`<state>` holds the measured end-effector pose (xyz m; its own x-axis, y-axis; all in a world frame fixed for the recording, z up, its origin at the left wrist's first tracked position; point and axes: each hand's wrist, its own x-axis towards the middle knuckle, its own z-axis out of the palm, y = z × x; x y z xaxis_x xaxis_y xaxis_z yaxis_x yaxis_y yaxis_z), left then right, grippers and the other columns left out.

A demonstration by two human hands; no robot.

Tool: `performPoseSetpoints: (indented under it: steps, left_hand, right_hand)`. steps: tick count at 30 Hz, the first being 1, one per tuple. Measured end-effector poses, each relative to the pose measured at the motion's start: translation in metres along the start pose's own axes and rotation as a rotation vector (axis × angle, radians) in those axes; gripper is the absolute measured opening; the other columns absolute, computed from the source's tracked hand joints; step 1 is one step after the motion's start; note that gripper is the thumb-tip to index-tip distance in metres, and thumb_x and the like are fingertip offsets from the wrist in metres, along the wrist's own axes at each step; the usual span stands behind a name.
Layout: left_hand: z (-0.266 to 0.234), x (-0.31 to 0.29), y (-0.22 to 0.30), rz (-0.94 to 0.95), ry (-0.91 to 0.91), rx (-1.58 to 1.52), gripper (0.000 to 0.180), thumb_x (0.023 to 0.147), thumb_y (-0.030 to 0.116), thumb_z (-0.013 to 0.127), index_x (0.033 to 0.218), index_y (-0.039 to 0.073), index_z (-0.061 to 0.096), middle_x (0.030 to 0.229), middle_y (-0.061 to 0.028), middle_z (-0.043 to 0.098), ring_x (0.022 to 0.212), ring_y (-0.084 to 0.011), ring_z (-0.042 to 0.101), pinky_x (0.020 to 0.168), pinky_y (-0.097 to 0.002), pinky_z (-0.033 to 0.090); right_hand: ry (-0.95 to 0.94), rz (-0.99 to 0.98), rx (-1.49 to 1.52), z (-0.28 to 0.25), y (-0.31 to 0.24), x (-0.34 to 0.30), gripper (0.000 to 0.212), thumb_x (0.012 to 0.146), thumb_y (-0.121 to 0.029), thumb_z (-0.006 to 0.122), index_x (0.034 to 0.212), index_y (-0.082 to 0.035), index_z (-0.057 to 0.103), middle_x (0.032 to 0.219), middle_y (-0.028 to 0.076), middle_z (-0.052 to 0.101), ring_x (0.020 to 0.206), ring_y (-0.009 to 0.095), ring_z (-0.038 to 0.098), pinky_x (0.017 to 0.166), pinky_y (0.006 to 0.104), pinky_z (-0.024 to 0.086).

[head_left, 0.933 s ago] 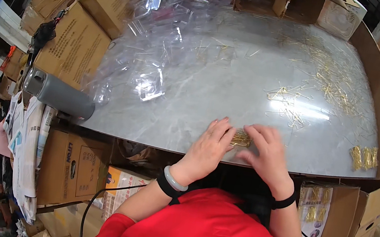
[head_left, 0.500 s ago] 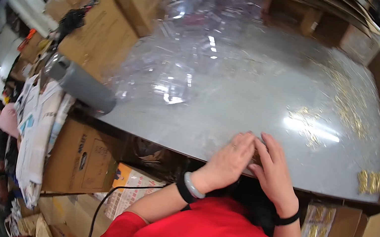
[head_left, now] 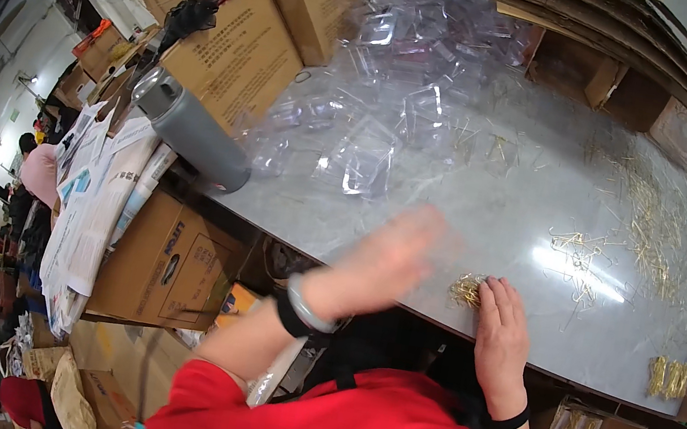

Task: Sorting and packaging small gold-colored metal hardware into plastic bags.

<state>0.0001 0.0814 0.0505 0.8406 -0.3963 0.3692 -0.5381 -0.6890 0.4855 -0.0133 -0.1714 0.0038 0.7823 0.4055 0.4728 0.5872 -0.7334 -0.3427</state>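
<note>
Looks like a small packing workshop or warehouse corner. The grey worktable (head_left: 501,195) has a heap of clear plastic blister shells (head_left: 380,103) at the far left and loose gold metal clips (head_left: 651,221) scattered on the right (hundreds, easily). Cardboard boxes (head_left: 233,60) crowd the left side, with flattened cardboard (head_left: 594,20) stacked at the far end.
</note>
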Motion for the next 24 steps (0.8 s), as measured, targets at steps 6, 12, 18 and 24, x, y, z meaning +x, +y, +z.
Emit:
performPoseSetpoints:
  steps: [6, 12, 18, 24]
  left_hand:
    - [-0.102, 0.031, -0.103, -0.311, 0.187, 0.697, 0.028, 0.086, 0.017, 0.069, 0.108, -0.001, 0.067, 0.108, -0.0212, 0.066, 0.103, -0.0399, 0.062, 0.090, -0.0469, 0.051]
    - [-0.099, 0.037, -0.122, -0.421, 0.206, 0.553, 0.020, 0.086, 0.019, 0.069, 0.084, 0.000, 0.066, 0.088, -0.0176, 0.065, 0.086, -0.0356, 0.065, 0.079, -0.0443, 0.053]
    - [-0.082, 0.029, -0.071, -0.567, 0.255, -0.305, 0.014, 0.094, 0.012, 0.062, 0.088, 0.000, 0.059, 0.081, -0.0111, 0.064, 0.073, -0.0220, 0.068, 0.063, -0.0333, 0.056]
    - [-0.046, 0.014, -0.036, -0.772, 0.146, -1.050, 0.012, 0.098, 0.011, 0.059, 0.103, 0.001, 0.055, 0.083, -0.0109, 0.066, 0.068, -0.0192, 0.069, 0.056, -0.0312, 0.058]
  right_hand:
    - [0.043, -0.009, 0.013, 0.003, -0.004, 0.003, 0.032, 0.088, 0.003, 0.062, 0.121, 0.001, 0.064, 0.125, 0.015, 0.064, 0.121, 0.035, 0.059, 0.105, 0.0442, 0.049]
    - [0.069, 0.001, 0.006, 0.003, -0.002, 0.001, 0.033, 0.088, 0.003, 0.062, 0.120, 0.001, 0.064, 0.124, 0.015, 0.064, 0.121, 0.035, 0.059, 0.104, 0.0433, 0.049]
    - [0.063, 0.018, -0.006, 0.005, -0.001, -0.001, 0.031, 0.089, 0.003, 0.062, 0.120, 0.001, 0.064, 0.124, 0.015, 0.064, 0.121, 0.035, 0.059, 0.104, 0.0434, 0.049]
    - [0.070, 0.078, 0.010, 0.005, -0.004, 0.002, 0.030, 0.091, 0.003, 0.060, 0.121, 0.002, 0.063, 0.126, 0.016, 0.063, 0.123, 0.037, 0.058, 0.104, 0.0441, 0.049]
